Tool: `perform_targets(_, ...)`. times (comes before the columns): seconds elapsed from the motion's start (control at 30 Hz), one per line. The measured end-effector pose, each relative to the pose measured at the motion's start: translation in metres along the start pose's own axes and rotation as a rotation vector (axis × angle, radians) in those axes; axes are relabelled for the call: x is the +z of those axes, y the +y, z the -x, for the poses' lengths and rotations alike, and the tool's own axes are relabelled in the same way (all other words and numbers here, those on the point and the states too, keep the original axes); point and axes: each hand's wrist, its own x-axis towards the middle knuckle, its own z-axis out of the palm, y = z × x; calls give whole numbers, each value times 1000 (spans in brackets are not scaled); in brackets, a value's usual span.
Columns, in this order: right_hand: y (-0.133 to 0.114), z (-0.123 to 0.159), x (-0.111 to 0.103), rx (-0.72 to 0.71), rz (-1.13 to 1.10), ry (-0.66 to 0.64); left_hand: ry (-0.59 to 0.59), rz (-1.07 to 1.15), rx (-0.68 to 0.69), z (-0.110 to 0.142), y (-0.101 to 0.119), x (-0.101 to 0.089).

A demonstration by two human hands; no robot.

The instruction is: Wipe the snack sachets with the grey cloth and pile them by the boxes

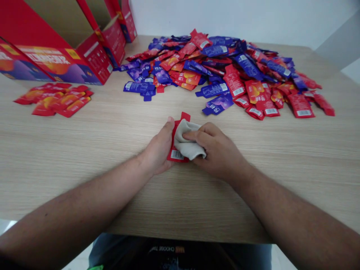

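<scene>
A red sachet (pixel 174 145) with a barcode at its lower end is held in my left hand (pixel 161 149), thumb along its left edge and the other fingers hidden beneath. My right hand (pixel 215 150) grips a pale grey cloth (pixel 189 144) and presses it onto the face of the sachet, covering most of the print. Both hands are just above the wooden table (pixel 112 138), near its front edge. Beyond them, a purple sachet (pixel 218 104) lies at the front of a large mixed pile of red and purple sachets (pixel 208 65).
At the left, a small group of red sachets (pixel 60 99) lies in front of several open red boxes (pixel 94 58). A white wall (pixel 253 18) stands behind the table. The table's front edge (pixel 185 238) runs close to the body.
</scene>
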Motion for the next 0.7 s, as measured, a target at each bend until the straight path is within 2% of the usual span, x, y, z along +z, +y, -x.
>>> perform_targets(0.13, -1, 1, 0, -109, -37, -75, -16, -30, -39, 1, -1, -2)
perform_targets(0.33, 13, -3, -4, 46, 49, 83, -35, -32, 12, 0, -1, -3)
perform_targets(0.5, 5, -1, -3, -120, -12, -112, -20, -40, -33, -1, -1, -1)
perform_targets(0.63, 10, -2, -4, 32, 50, 29, -32, -12, 6, 1, 1, -2)
perform_targets(0.7, 9, -2, -4, 46, 53, 37, -34, -5, 1, 2, 1, -2)
